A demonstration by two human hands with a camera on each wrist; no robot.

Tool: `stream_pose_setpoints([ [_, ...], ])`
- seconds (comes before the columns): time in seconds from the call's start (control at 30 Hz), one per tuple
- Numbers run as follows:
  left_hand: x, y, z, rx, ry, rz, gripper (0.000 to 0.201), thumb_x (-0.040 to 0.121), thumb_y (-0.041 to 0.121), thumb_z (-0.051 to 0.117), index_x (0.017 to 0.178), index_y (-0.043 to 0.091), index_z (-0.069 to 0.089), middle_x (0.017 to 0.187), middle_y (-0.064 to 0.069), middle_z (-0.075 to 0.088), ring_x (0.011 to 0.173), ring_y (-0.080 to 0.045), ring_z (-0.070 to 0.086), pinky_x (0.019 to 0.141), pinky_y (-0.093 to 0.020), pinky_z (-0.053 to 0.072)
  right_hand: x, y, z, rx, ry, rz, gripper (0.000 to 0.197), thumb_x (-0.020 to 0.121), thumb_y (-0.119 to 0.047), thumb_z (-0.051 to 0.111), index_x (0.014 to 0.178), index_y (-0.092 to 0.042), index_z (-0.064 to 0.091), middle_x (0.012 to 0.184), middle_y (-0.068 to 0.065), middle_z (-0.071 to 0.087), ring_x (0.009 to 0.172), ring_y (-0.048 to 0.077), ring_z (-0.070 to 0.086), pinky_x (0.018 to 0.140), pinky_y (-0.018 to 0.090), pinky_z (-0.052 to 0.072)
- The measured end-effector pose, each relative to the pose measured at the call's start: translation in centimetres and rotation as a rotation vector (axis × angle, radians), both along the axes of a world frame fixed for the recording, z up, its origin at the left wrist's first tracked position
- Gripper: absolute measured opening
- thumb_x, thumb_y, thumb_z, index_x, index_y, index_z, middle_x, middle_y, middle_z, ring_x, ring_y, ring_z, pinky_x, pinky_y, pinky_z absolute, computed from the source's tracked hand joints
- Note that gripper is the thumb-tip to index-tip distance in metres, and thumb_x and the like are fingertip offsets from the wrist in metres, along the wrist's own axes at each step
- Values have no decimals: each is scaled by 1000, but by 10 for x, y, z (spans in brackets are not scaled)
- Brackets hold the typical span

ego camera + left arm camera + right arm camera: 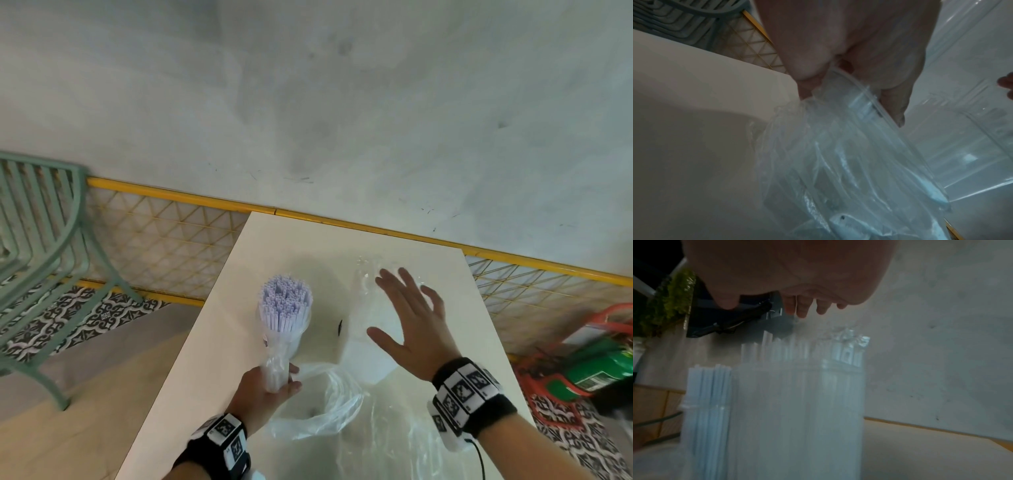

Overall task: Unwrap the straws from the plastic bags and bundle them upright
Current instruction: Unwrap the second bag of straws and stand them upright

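My left hand (279, 378) grips the lower part of a bundle of pale straws (286, 303). The bundle stands upright on the white table (219, 342) with a clear bag (274, 346) still round its lower half. In the left wrist view my fingers (894, 104) curl round the crinkled bag (838, 162). My right hand (407, 318) hovers flat, fingers spread, over a wider upright pack of straws (797, 394) wrapped in clear film (363, 274). The right wrist view shows my fingertips (803, 309) just above the pack's top. A narrower bundle (709, 394) stands to its left.
Loose clear plastic (325, 414) lies on the table near me. A green metal chair (44, 257) stands to the left. A yellow-railed mesh fence (171, 197) runs behind the table against a grey wall. A red crate with a green bottle (599, 371) sits at the right.
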State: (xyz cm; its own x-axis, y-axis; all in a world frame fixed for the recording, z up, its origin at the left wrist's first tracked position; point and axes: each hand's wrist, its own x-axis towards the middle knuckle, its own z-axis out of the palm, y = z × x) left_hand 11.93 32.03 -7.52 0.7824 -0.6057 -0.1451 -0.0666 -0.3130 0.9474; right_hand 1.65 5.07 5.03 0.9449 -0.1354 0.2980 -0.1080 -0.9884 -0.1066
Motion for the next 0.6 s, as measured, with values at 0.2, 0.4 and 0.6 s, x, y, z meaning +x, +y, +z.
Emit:
stream_pose_setpoints([
  [0.2, 0, 0, 2, 4, 7, -11, 28, 68, 39, 76, 92, 48, 66, 82, 13, 72, 79, -4, 68, 80, -18, 49, -9, -8, -34, -4, 114, -114, 92, 79, -86, 34, 150, -28, 27, 163, -16, 6, 152, 16, 1, 116, 52, 16],
  [0.4, -1, 1, 2, 22, 1, -2, 25, 65, 42, 75, 89, 47, 67, 81, 13, 71, 78, -4, 67, 82, -22, 50, 20, -10, -25, -30, 78, -140, 90, 74, -88, 40, 147, -35, 29, 163, -17, 9, 152, 19, 5, 112, 59, 16],
  [0.6, -1, 1, 3, 30, 14, -3, 26, 65, 42, 76, 90, 45, 67, 84, 10, 72, 79, -7, 68, 82, -24, 51, 40, -11, -19, -102, 103, -96, 87, 75, -89, 34, 148, -43, 24, 163, -19, 5, 152, 21, 4, 109, 64, 16],
])
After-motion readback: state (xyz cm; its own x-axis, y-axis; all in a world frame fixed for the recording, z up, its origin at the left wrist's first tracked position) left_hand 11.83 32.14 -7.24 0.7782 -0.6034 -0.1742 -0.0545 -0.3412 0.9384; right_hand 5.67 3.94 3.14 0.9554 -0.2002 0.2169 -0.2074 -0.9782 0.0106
